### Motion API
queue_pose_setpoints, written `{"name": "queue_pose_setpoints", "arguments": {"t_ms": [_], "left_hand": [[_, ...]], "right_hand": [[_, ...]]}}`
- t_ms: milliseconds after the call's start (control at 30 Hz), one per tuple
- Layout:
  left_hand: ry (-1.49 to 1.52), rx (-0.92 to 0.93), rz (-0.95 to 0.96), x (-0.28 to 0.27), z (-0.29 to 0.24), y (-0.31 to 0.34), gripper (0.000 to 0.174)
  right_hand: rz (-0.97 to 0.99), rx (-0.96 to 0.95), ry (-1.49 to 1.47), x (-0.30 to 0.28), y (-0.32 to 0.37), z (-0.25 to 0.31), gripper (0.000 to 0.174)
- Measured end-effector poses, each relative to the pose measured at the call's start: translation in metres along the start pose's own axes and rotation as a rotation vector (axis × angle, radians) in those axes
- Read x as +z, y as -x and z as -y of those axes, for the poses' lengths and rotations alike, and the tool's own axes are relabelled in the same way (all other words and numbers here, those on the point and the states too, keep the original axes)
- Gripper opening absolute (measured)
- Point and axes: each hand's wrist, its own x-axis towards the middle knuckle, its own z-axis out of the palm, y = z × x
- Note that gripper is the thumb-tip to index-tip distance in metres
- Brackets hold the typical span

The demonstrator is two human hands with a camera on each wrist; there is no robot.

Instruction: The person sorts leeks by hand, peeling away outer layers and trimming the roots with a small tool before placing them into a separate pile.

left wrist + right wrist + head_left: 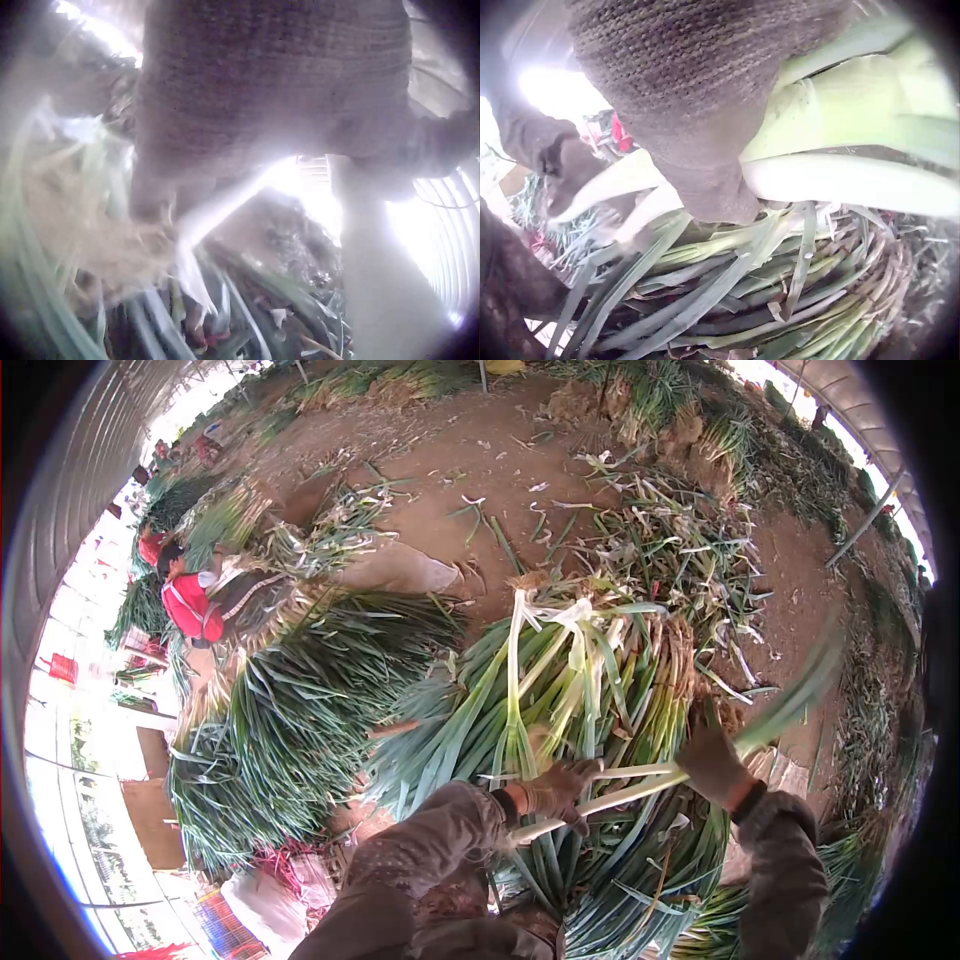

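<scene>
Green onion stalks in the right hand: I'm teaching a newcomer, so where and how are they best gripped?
Probably round the leaf end of the pale shanks, from above on the person's right, as the right hand does. The shanks run slim and close together there, before widening into green leaves; their white ends point toward the left hand's side.

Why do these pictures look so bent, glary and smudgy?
Head view: the roof curves, likely lens distortion, with black corners; daylight at left is washed out, and the leaves past the right hand are smeared. Left wrist view: hazy, with white glare below the left hand. Right wrist view: glare at upper left; the right glove's knit shows clearly.
</scene>
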Motion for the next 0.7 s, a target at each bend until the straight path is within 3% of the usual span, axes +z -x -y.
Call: {"name": "queue_pose_setpoints", "arguments": {"t_ms": [67, 133, 167, 200, 233, 267, 333, 367, 433, 500, 567, 633, 700], "left_hand": [[0.332, -0.135, 0.049, 0.029, 0.024, -0.001, 0.099], [0.775, -0.313, 0.106, 0.090, 0.044, -0.001, 0.080], [1.044, -0.363, 0.001, 0.126, 0.050, 0.007, 0.046], [1.247, -0.336, -0.010, 0.140, 0.048, 0.015, 0.025], [1.463, -0.468, 0.025, 0.184, 0.069, 0.016, 0.019], [1.524, -0.491, 0.041, 0.193, 0.074, 0.026, 0.020], [1.527, -0.529, 0.052, 0.196, 0.076, 0.038, 0.022], [1.504, -0.541, 0.039, 0.191, 0.076, 0.040, 0.024], [1.419, -0.520, -0.023, 0.176, 0.056, 0.046, 0.023], [1.435, -0.481, -0.005, 0.172, 0.050, 0.047, 0.026], [1.617, -0.456, 0.055, 0.189, 0.064, 0.044, 0.037], [1.442, -0.449, 0.128, 0.204, 0.084, 0.039, 0.042], [0.934, -0.374, 0.170, 0.219, 0.110, 0.030, 0.047]], "right_hand": [[0.082, -0.028, 0.020, 0.004, -0.040, 0.007, 0.017], [-0.194, 0.045, 0.019, 0.052, -0.075, 0.024, 0.053], [-0.146, 0.136, -0.058, 0.058, -0.085, 0.036, 0.067], [-0.076, 0.235, -0.146, 0.064, -0.092, 0.057, 0.082], [-0.122, 0.371, -0.319, 0.087, -0.094, 0.083, 0.083], [-0.186, 0.522, -0.473, 0.112, -0.095, 0.111, 0.084], [-0.131, 0.843, -1.046, 0.133, -0.081, 0.171, 0.072], [-0.092, 0.869, -1.249, 0.151, -0.072, 0.197, 0.068], [-0.075, 0.577, -1.517, 0.188, -0.056, 0.257, 0.060], [-0.224, 0.337, -1.568, 0.212, -0.040, 0.319, 0.053], [-0.259, 0.690, -2.336, 0.135, -0.021, 0.325, 0.055], [-0.365, 0.727, -2.460, 0.117, -0.014, 0.323, 0.060], [-0.476, 0.786, -2.546, 0.117, -0.007, 0.330, 0.067]]}}
